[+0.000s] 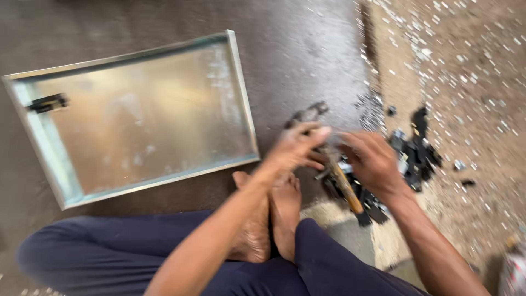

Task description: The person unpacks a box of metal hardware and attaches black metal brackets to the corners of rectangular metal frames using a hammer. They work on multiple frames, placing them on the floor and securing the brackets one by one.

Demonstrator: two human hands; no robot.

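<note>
I sit on the floor with my bare feet (pixel 271 219) together. A hammer (pixel 344 189) with a wooden handle and a dark head lies slanted just past my toes. My left hand (pixel 293 149) is blurred; its thumb and fingers seem to close around the hammer's upper part near the head. From the right, my right hand (pixel 373 163) reaches its fingers toward the same handle, and the blur hides whether it grips anything. Beneath and right of my right hand is a pile of small black metal parts (pixel 417 156).
A shallow rectangular sheet-metal tray (pixel 241 93) lies on the dark floor to the left, with a black latch piece (pixel 48 102) at its far left rim. Many small shiny metal bits (pixel 460 60) are scattered over the sandy ground at the right.
</note>
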